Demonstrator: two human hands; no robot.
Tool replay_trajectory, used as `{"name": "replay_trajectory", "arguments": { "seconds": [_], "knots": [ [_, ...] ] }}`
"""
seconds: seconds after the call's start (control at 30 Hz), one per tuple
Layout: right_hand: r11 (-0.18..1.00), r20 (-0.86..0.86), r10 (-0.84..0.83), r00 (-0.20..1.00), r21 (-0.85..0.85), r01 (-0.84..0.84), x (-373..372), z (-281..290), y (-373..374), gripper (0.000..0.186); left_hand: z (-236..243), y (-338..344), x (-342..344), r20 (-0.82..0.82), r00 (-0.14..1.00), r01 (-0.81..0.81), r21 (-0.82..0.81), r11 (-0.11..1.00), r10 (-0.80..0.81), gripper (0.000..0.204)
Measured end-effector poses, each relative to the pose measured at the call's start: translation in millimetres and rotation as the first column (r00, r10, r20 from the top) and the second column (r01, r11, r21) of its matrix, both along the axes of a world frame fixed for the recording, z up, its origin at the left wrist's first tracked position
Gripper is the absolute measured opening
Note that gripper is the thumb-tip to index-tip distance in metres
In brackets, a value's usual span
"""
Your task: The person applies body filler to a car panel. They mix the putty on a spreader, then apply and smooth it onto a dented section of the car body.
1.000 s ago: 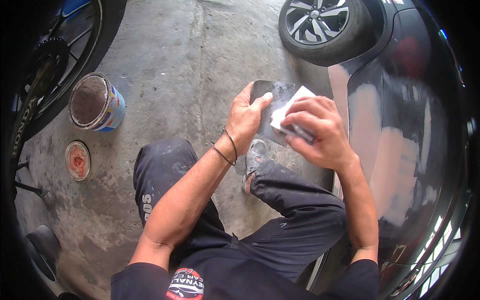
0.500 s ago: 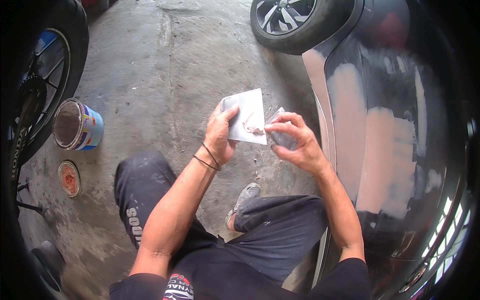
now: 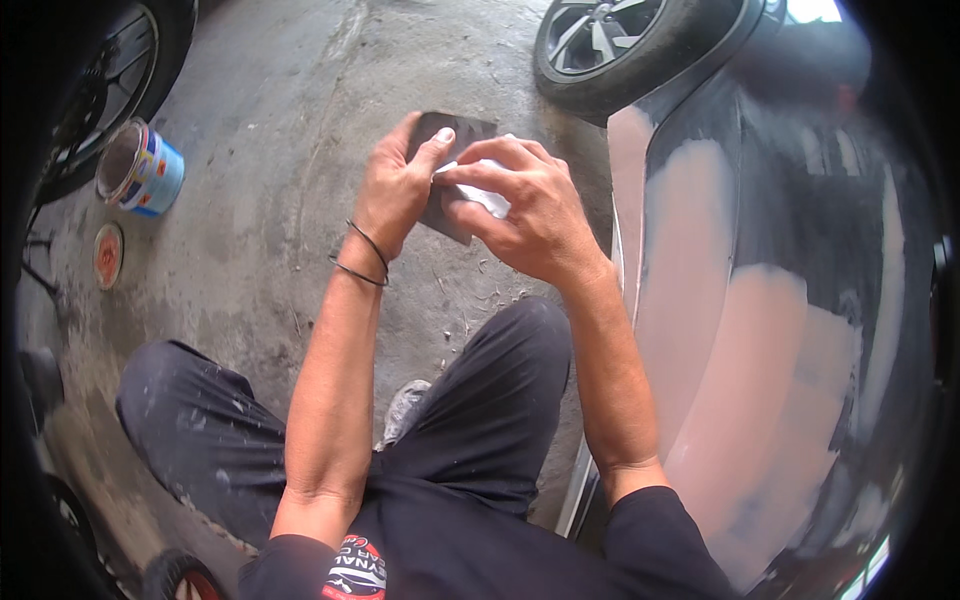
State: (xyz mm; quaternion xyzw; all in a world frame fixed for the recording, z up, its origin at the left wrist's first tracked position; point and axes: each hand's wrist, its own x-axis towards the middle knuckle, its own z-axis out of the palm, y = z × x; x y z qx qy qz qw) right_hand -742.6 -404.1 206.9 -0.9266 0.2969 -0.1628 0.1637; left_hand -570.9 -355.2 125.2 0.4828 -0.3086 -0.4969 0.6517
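My left hand [image 3: 400,180] is closed round a flat dark metallic plate [image 3: 460,130], thumb on its top face. My right hand [image 3: 515,220] is bent over the plate, fingers round a small flat spreader; a white patch [image 3: 488,203] shows beneath them, and I cannot tell whether it is putty or the spreader's face. To my right is a dark car body panel [image 3: 850,290] with broad pinkish-beige patches of filler [image 3: 690,250] and paler smears.
A blue can [image 3: 150,175] and its round lid [image 3: 108,258] with reddish residue stand on the concrete floor [image 3: 280,110] at left, by a motorcycle wheel [image 3: 165,55]. A car wheel [image 3: 600,60] is at upper right. My bent legs [image 3: 490,390] are below my hands.
Half a second ago the plate showed pale with a white blob and the spreader was at its right edge. Now it looks dark and my right hand lies over it. The view has shifted.
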Motion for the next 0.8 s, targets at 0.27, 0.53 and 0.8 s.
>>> {"name": "replay_trajectory", "arguments": {
  "seconds": [0.27,0.53,0.8],
  "knots": [
    [0.947,-0.13,0.315,0.94,-0.024,-0.32,15.9,7.1,-26.9,0.024,3.3,-7.9,39.8,-0.24,0.766,-0.6,0.065,0.798,0.596,0.035],
    [0.73,0.176,0.209,0.962,0.627,-0.273,38.4,60.7,-75.4,0.053,-27.3,-62.3,-42.7,-0.891,0.361,-0.308,-0.392,0.867,-0.274,0.038],
    [0.931,-0.346,0.193,0.918,0.359,-0.061,-12.2,66.4,-108.8,0.054,-48.6,-69.3,-45.2,-0.935,0.343,-0.224,0.008,0.975,0.086,0.032]
  ]
}}
